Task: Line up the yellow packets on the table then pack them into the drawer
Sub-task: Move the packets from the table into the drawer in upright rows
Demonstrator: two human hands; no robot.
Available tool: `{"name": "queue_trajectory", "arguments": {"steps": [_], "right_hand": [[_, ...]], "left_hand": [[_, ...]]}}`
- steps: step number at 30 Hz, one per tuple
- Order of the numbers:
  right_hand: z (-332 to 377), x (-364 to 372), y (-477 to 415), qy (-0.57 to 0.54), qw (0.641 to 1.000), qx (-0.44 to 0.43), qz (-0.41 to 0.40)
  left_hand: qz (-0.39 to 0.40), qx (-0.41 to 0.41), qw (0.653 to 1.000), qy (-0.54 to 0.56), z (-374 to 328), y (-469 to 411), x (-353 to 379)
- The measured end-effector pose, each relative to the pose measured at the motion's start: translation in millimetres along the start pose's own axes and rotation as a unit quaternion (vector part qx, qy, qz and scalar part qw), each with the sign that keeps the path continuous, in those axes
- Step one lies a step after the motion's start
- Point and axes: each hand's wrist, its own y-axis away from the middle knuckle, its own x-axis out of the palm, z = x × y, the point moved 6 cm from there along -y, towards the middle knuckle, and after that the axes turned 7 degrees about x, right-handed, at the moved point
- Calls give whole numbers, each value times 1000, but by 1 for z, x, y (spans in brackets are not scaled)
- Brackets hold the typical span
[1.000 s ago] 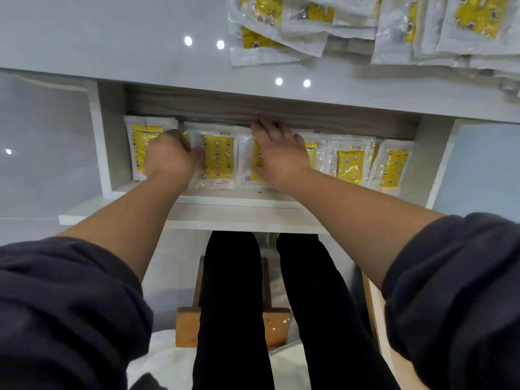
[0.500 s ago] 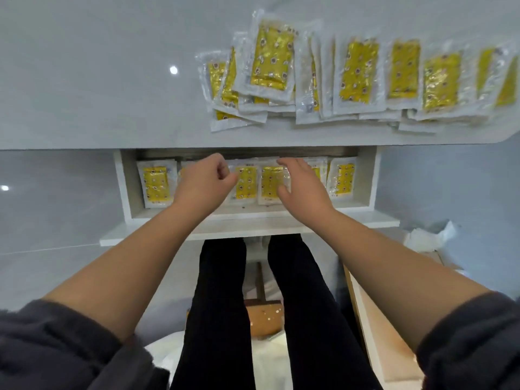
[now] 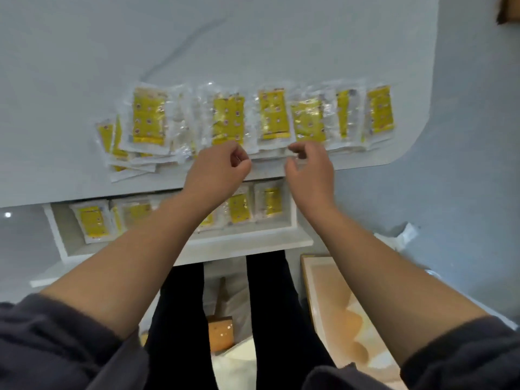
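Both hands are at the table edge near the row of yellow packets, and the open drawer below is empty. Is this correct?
No. In the head view the drawer is not empty: yellow packets lie in it. The rest holds.

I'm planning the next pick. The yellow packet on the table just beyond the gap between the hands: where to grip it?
Pinch the yellow packet by its clear near border, coming from the table edge: it lies flat, and neighbouring packets crowd its sides, so only that end looks free.
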Motion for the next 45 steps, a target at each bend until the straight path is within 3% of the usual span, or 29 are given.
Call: {"name": "queue_trajectory", "arguments": {"steps": [4, 7, 9, 14, 22, 30, 39, 45], "right_hand": [[-45, -79, -56, 18, 993, 54, -107], [-71, -116, -95, 39, 981, 123, -142], [-83, -126, -117, 43, 978, 165, -119], [-98, -111, -140, 46, 973, 228, 2], [-113, -105, -153, 71, 962, 265, -10], [-114, -113, -167, 25, 971, 236, 4], [-119, -152, -161, -2, 973, 225, -43], [-131, -159, -136, -162, 956, 245, -7]], "left_hand": [[3, 43, 996, -77, -53, -39, 44], [-28, 93, 980, -175, -90, -72, 64], [-31, 124, 965, -228, -108, -94, 72], [56, 131, 934, -327, -125, -137, 87], [7, 183, 897, -403, -134, -147, 84], [68, 164, 940, -292, -135, -150, 87], [87, 215, 957, -171, -158, -138, 81], [152, 227, 949, -159, -164, -116, 80]]}}
